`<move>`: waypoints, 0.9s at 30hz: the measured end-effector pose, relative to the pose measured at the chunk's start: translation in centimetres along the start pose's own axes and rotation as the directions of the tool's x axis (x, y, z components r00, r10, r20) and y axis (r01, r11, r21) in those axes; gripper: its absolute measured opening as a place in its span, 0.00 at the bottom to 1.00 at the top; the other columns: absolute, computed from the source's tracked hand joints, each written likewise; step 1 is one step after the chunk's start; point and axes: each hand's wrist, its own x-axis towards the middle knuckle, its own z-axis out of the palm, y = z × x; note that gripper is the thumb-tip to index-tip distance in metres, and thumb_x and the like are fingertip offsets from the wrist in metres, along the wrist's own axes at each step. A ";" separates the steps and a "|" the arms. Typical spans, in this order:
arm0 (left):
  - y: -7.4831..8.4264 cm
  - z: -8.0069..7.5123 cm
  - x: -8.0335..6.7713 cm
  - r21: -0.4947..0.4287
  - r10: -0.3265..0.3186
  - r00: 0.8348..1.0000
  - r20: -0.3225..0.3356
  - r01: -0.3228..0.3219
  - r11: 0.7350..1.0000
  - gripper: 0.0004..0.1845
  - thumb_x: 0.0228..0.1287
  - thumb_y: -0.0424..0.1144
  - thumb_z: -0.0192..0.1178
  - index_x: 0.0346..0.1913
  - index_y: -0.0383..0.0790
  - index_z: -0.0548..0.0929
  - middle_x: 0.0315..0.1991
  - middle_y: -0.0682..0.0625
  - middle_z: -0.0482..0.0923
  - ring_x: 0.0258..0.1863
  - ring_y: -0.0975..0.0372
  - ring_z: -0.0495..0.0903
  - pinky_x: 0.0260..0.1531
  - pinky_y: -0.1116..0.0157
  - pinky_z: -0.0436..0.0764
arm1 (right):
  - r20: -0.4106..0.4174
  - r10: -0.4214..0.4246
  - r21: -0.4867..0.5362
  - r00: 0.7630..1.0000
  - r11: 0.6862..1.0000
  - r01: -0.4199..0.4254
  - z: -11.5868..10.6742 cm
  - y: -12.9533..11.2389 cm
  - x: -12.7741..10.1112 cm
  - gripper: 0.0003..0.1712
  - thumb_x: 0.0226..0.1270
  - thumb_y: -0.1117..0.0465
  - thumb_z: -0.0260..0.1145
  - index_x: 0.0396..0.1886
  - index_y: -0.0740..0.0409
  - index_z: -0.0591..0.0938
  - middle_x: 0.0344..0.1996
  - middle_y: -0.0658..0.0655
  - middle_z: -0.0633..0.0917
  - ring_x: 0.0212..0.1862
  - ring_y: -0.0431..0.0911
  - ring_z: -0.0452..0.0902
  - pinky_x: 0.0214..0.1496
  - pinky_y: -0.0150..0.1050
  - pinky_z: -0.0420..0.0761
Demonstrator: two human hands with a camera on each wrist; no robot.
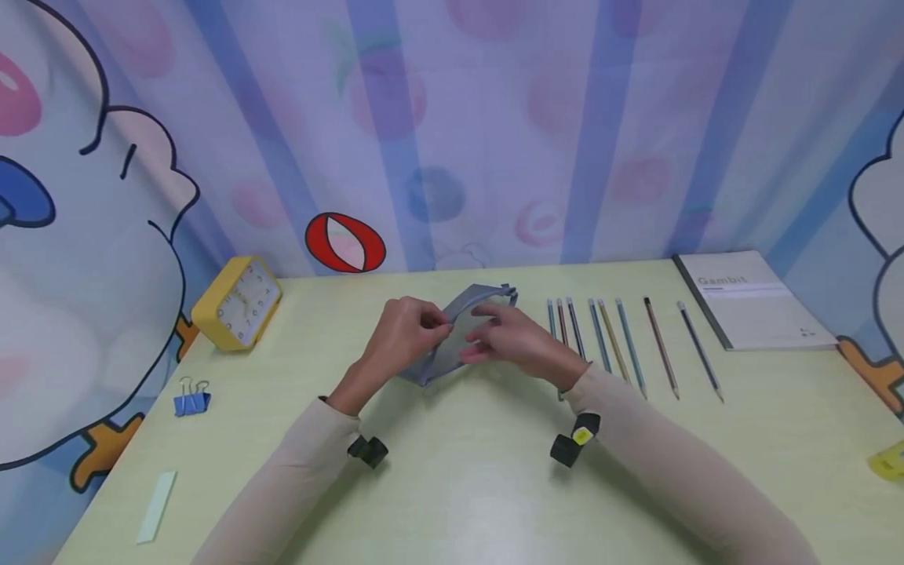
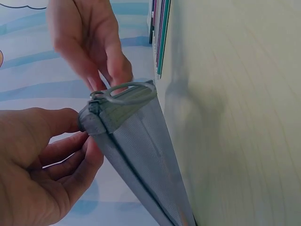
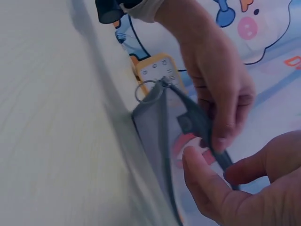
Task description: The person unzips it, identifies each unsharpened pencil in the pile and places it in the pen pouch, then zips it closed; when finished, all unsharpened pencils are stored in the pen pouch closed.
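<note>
At frame centre, the left hand (image 1: 406, 333) pinches one end of the flat grey mesh zip pouch (image 1: 459, 333), raised just above the pale green worktop (image 1: 466, 486). The right hand (image 1: 512, 337), its grip closed, appears to pinch near the zip's ring pull (image 2: 123, 89). To run the zip well, keep the pouch taut; 7 pencils (image 1: 621, 341) lie right.

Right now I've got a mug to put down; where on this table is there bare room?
Bare tabletop between the forearms near the front edge; more between the binder clip and left hand. Crowded: the pencils and notebook at right, and the pouch mid-table.
</note>
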 end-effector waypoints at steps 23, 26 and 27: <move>0.1 -0.1 0.0 -0.011 0.015 1.000 0.002 -0.015 1.000 0.08 0.65 0.38 0.67 0.39 0.38 0.92 0.33 0.48 0.90 0.30 0.63 0.86 0.33 0.67 0.85 | -0.243 -0.038 -0.386 0.969 0.921 -0.061 -15.7 2.2 -6.7 0.30 0.77 0.62 0.56 0.71 0.77 0.64 0.50 0.70 0.85 0.39 0.41 0.87 0.49 0.43 0.88; 0.1 -0.1 0.0 -0.011 0.009 1.000 -0.001 -0.009 1.000 0.07 0.65 0.38 0.67 0.39 0.38 0.92 0.33 0.48 0.90 0.30 0.63 0.86 0.33 0.66 0.85 | -0.264 -0.039 -0.403 0.964 0.912 -0.074 -16.1 2.8 -6.9 0.30 0.76 0.63 0.57 0.70 0.78 0.65 0.50 0.74 0.84 0.36 0.41 0.87 0.47 0.43 0.88; 0.1 -0.2 0.0 -0.010 0.009 1.000 -0.003 -0.009 1.000 0.07 0.65 0.38 0.67 0.40 0.38 0.92 0.33 0.48 0.90 0.30 0.63 0.86 0.33 0.66 0.85 | -0.271 -0.041 -0.413 0.962 0.908 -0.078 -16.2 3.0 -6.9 0.30 0.76 0.64 0.57 0.69 0.79 0.66 0.49 0.73 0.85 0.35 0.40 0.87 0.46 0.43 0.88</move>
